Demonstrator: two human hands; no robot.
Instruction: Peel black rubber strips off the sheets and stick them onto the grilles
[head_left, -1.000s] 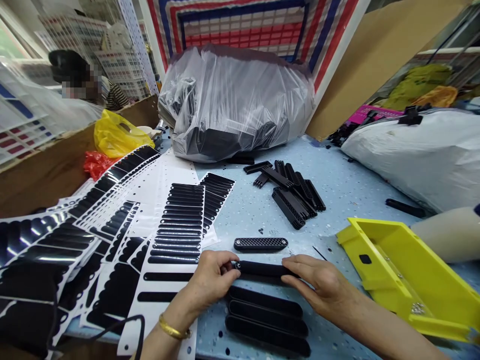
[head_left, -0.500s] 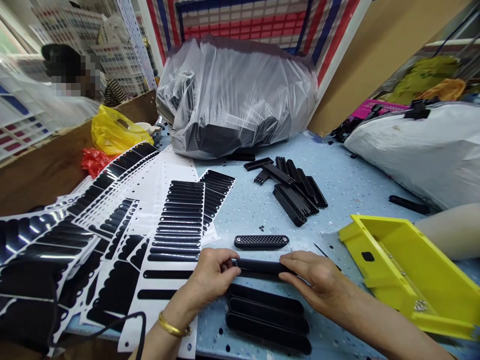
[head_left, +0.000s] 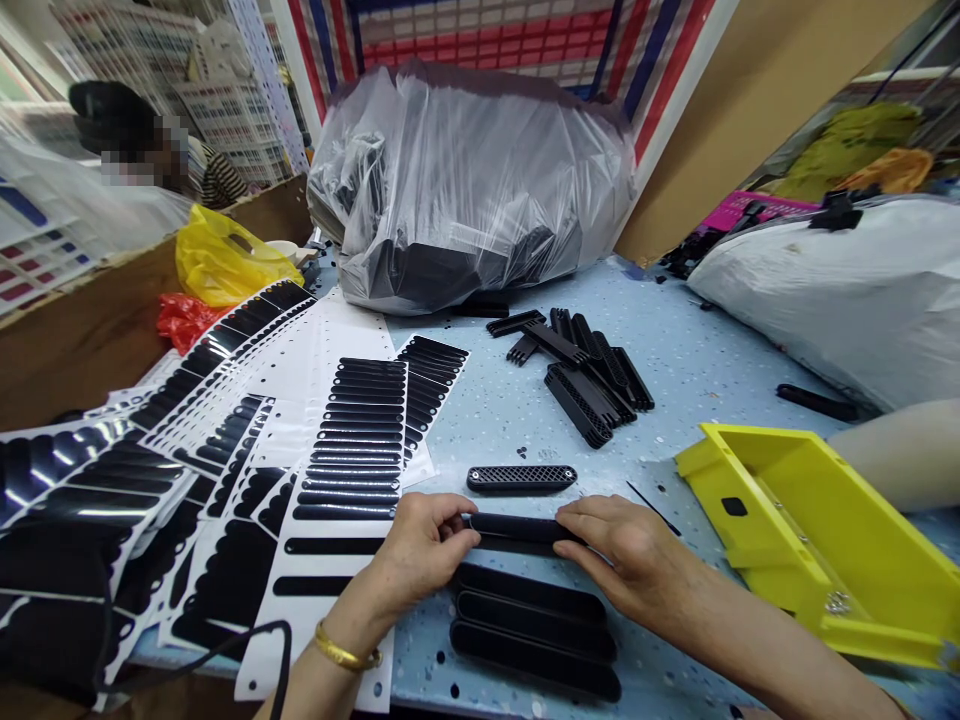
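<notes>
Between my two hands lies a long black plastic strip with rounded ends (head_left: pixel 514 528), held level just above the table. My left hand (head_left: pixel 431 540) pinches its left end between thumb and fingers. The fingers of my right hand (head_left: pixel 619 545) close on its right end. Nearer to me, several smooth black strips (head_left: pixel 534 645) lie side by side. Beyond my hands sits a black piece with a lattice face (head_left: pixel 523 479) and a small metal dot at each end. Sheets of black rounded stickers (head_left: pixel 352 440) spread out left of my left hand.
A pile of black pieces (head_left: pixel 589 370) lies farther back. On the right is a yellow bin (head_left: pixel 862 540) with small metal parts inside. A large plastic bag (head_left: pixel 480 190) stands at the back, a white sack (head_left: pixel 840 290) at right. A person (head_left: pixel 120 130) is at far left.
My hands keep their hold on the black strip, with barely any movement. The whole view has shifted slightly.
</notes>
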